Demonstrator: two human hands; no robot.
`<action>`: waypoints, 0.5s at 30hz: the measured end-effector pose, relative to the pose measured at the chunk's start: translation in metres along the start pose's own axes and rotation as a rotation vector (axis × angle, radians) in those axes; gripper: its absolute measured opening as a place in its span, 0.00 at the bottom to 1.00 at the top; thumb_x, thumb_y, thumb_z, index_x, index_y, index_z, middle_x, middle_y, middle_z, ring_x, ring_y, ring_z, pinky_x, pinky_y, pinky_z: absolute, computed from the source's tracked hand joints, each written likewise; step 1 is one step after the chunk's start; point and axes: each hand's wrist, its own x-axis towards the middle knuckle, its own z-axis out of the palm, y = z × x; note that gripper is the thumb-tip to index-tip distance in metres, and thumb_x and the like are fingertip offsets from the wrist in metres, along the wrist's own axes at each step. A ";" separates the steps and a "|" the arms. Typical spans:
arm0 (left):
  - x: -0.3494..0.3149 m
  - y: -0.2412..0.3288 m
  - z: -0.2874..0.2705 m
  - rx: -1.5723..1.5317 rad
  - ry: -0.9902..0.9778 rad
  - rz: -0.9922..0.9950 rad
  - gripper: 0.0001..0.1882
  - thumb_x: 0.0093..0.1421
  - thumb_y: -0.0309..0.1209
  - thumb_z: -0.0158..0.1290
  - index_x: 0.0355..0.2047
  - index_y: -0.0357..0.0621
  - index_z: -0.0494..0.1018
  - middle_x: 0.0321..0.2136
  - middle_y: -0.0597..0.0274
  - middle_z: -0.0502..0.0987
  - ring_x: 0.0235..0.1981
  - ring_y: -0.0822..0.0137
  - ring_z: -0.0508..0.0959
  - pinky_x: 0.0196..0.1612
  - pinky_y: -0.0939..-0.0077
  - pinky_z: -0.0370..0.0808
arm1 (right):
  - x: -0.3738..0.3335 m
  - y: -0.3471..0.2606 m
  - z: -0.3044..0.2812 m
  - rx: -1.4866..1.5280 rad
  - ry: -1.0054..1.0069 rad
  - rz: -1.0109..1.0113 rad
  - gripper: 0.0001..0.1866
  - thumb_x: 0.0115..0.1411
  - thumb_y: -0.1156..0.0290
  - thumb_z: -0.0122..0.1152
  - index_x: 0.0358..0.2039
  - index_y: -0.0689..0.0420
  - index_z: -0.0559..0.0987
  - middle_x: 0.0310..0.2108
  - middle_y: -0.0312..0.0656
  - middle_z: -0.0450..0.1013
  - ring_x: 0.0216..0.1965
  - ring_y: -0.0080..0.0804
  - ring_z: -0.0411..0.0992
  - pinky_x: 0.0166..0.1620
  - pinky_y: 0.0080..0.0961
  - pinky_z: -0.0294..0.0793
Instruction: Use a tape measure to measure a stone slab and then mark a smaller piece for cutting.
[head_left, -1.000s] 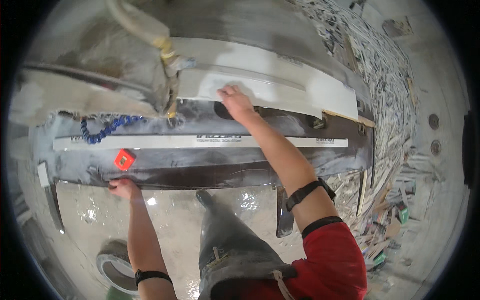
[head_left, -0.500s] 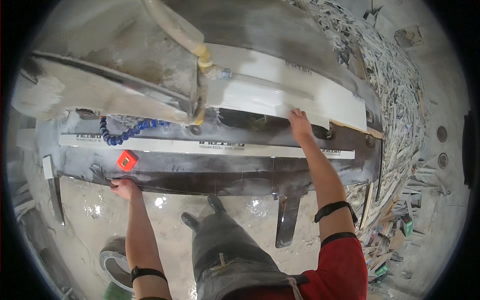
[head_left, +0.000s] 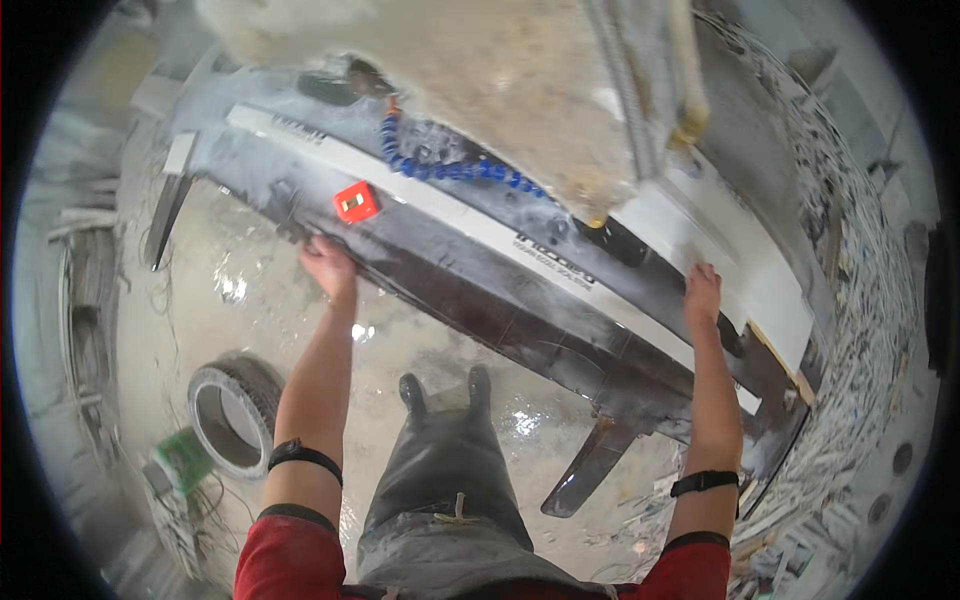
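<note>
My left hand (head_left: 330, 270) is at the front edge of the dark wet table (head_left: 425, 285), its fingers curled beside a small dark lump; what they hold is hidden. My right hand (head_left: 703, 298) reaches over the table to the near edge of a broad white slab (head_left: 745, 265), fingers bent against it. Between the hands, a long narrow white strip (head_left: 450, 208) with dark print lies across the table. An orange-red tape measure (head_left: 355, 203) rests on the table near my left hand.
A large dusty machine housing (head_left: 500, 90) overhangs the table, with a blue segmented hose (head_left: 450, 170) below it. Heaped white offcuts (head_left: 880, 290) lie at the right. On the wet floor at left stand a tyre-like ring (head_left: 235, 415) and a green object (head_left: 183, 460).
My view has turned, so the table now slants down to the right. My left hand still stays at the front edge and my right at the slab; the tape measure lies on the table as before.
</note>
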 end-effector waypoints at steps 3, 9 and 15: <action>-0.100 -0.022 -0.025 0.013 -0.325 -0.193 0.32 0.72 0.45 0.36 0.63 0.28 0.54 0.62 0.34 0.60 0.62 0.45 0.64 0.64 0.61 0.59 | -0.001 0.003 -0.003 0.031 -0.041 0.018 0.13 0.57 0.77 0.55 0.44 0.59 0.76 0.49 0.46 0.69 0.48 0.53 0.67 0.53 0.44 0.70; -0.395 -0.100 -0.103 0.424 -1.076 -0.389 0.35 0.69 0.54 0.36 0.66 0.41 0.55 0.61 0.41 0.64 0.62 0.45 0.66 0.63 0.55 0.63 | 0.005 -0.005 -0.005 0.047 0.018 -0.071 0.13 0.57 0.77 0.57 0.44 0.58 0.77 0.47 0.46 0.70 0.46 0.53 0.68 0.50 0.43 0.71; -0.528 -0.038 -0.129 0.474 -1.417 -0.294 0.35 0.67 0.58 0.36 0.62 0.42 0.61 0.58 0.39 0.67 0.59 0.42 0.68 0.60 0.53 0.66 | 0.003 0.028 0.018 0.042 0.067 -0.183 0.14 0.56 0.77 0.60 0.45 0.58 0.77 0.46 0.44 0.70 0.44 0.51 0.68 0.47 0.42 0.72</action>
